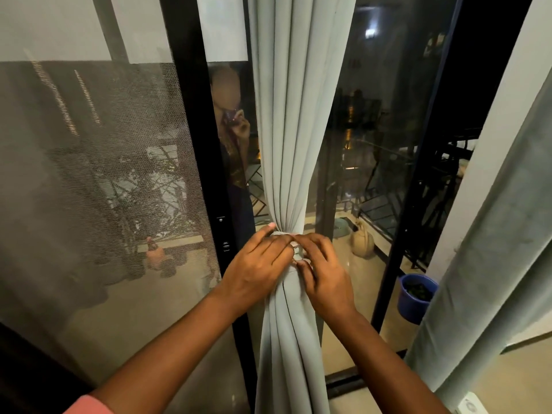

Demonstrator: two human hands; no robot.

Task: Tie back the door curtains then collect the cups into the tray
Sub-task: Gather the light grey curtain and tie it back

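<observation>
A pale grey-green door curtain hangs in front of the glass door, gathered into a narrow waist at mid height. A light tieback band wraps that waist, with a small knot or clasp at its front. My left hand holds the gathered curtain from the left, its fingers curled toward the clasp. From the right, my right hand pinches the clasp with its fingertips. A second curtain hangs loose at the right edge. No cups or tray are in view.
A mesh screen panel fills the left. The black door frame stands just left of the curtain. Outside on the balcony sit a blue bucket, a tan bag and a railing. A person is reflected in the glass.
</observation>
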